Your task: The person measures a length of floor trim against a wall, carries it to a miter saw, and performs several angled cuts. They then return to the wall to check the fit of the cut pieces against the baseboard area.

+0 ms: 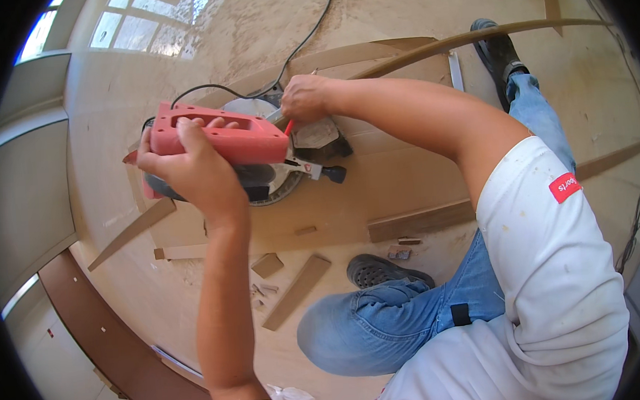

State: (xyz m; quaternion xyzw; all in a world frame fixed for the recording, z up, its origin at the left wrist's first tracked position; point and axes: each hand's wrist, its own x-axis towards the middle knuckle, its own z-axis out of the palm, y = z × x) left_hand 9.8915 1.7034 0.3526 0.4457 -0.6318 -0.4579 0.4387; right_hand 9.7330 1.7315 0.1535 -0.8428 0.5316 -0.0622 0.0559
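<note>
My left hand (185, 153) wraps around the red handle (258, 141) of a mitre saw (282, 184), its fingers passing through the grip opening. The saw's round base and a dark clamp knob show below the handle. At the saw's back, my right hand (305, 98) is closed around a slim red pencil (289, 127), whose red end sticks out below the fist. A long wooden strip (457, 41) runs in from the right and passes behind my right hand toward the saw. Whether that hand also presses on the strip is hidden.
A black cord (303, 43) leads from the saw across the floor. Wood offcuts (296, 291) and a longer board (420, 219) lie near my bent knee and shoe (383, 272). Pale cabinet panels (34, 195) stand at the left, with a brown board (116, 344) below.
</note>
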